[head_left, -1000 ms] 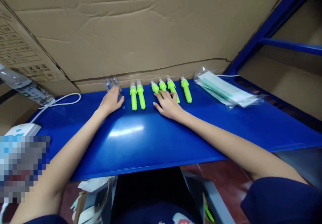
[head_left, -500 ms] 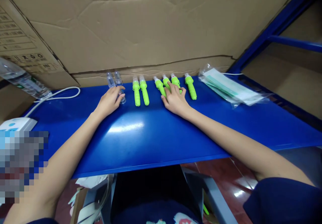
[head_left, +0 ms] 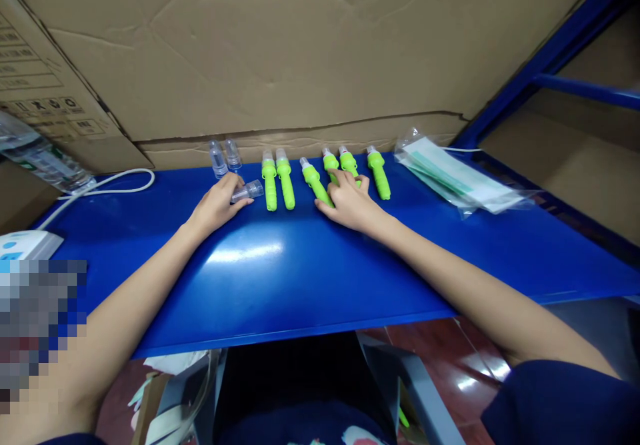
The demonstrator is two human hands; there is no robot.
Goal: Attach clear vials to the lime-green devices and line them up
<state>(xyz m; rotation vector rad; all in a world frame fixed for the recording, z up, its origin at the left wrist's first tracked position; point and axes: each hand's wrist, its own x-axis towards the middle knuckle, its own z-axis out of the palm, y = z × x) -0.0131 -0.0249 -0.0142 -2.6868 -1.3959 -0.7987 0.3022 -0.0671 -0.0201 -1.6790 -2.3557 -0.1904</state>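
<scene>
left hand holds a small clear plastic cap; right hand holds a bright green plastic pen on the blue desk.

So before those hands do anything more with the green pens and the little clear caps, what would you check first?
1. Left hand has a clear cap at its fingertips: ok.
2. Right hand closed on a green pen: cannot tell, it only touches it.
3. Two spare caps upright at the back: ok.
4. Other pens lie flat in a row, such as the pair: ok.
5. Blue table bare in front of the hands: ok.
</scene>
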